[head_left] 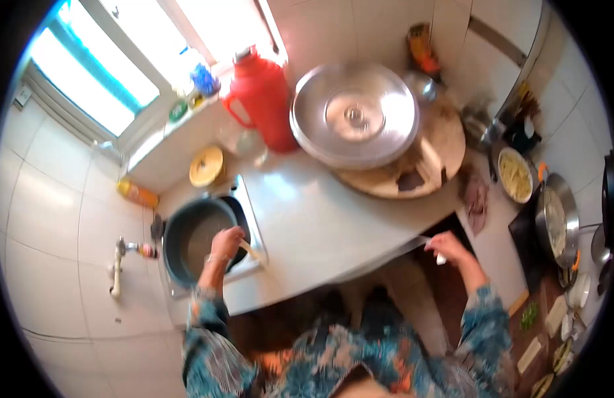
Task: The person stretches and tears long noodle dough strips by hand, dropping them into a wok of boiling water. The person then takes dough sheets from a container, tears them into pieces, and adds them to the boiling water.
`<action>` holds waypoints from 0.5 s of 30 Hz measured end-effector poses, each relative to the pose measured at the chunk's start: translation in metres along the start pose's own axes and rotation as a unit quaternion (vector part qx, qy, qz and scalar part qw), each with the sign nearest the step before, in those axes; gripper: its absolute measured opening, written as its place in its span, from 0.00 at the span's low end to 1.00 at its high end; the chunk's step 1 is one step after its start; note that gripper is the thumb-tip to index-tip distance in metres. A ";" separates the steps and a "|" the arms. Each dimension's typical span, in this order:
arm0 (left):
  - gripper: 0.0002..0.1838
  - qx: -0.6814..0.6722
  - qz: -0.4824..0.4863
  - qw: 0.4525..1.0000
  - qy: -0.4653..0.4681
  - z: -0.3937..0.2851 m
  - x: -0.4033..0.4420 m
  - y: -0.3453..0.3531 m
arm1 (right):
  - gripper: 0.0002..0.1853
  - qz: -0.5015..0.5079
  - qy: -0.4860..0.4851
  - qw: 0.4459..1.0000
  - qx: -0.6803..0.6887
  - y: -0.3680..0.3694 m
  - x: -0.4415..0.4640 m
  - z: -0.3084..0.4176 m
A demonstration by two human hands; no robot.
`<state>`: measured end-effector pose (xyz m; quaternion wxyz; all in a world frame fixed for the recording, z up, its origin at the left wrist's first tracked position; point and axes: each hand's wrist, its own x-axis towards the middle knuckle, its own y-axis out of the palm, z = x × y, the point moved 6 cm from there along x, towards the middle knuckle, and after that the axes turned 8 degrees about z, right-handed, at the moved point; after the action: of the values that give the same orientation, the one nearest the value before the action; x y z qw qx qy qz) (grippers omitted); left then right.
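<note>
My left hand point(227, 244) is closed on a pale, slim object point(252, 252) at the right side of the sink. Under and beside it a dark grey basin point(181, 229) with water sits in the sink point(256, 229). My right hand point(451, 248) is over the counter's front edge at the right, its fingers closed round something small and white point(441, 259); a thin, light piece point(423, 239) sticks out from its fingertips. What exactly either object is cannot be made out.
A red thermos point(264, 103) and a large steel lid point(355, 119) on a round wooden board point(446, 142) stand at the back. Right are a bowl of pale strips point(514, 176), a pan point(555, 222) and a cloth point(476, 199). A tap point(118, 265) juts from the left wall.
</note>
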<state>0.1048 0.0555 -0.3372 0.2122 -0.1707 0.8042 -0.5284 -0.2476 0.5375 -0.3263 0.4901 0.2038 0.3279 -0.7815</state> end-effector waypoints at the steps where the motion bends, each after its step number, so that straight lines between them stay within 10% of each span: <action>1: 0.03 -0.097 -0.119 0.988 -0.021 0.026 0.012 -0.011 | 0.10 -0.013 -0.051 0.998 0.025 -0.017 0.009 0.025; 2: 0.04 -0.033 -0.194 0.977 0.086 0.012 0.018 -0.059 | 0.10 -0.005 -0.077 0.995 0.056 -0.016 -0.007 0.051; 5: 0.05 -0.331 -0.129 0.935 0.019 -0.057 0.008 -0.216 | 0.11 -0.002 -0.138 0.989 0.053 -0.034 -0.074 0.159; 8: 0.05 -0.622 -0.147 0.748 0.181 -0.067 -0.013 -0.269 | 0.10 0.013 -0.167 0.979 0.120 -0.031 -0.080 0.161; 9: 0.08 -0.519 -0.234 0.812 0.130 -0.057 -0.008 -0.237 | 0.10 0.027 -0.127 0.982 0.140 -0.020 -0.046 0.121; 10: 0.08 -0.295 -0.147 0.941 0.074 -0.040 0.010 -0.175 | 0.10 0.032 -0.088 0.983 0.160 -0.011 -0.016 0.079; 12: 0.09 0.129 0.155 0.979 -0.025 0.008 0.017 -0.038 | 0.08 -0.062 0.030 0.996 -0.060 0.004 0.014 -0.004; 15: 0.06 -0.230 -0.019 0.970 -0.082 0.032 0.026 -0.051 | 0.06 -0.015 0.008 0.997 0.069 0.023 -0.022 0.026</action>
<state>0.1021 -0.0019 -0.3058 0.2222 -0.2726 0.8806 -0.3176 -0.2166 0.5261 -0.3011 0.4602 0.2385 0.2805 -0.8078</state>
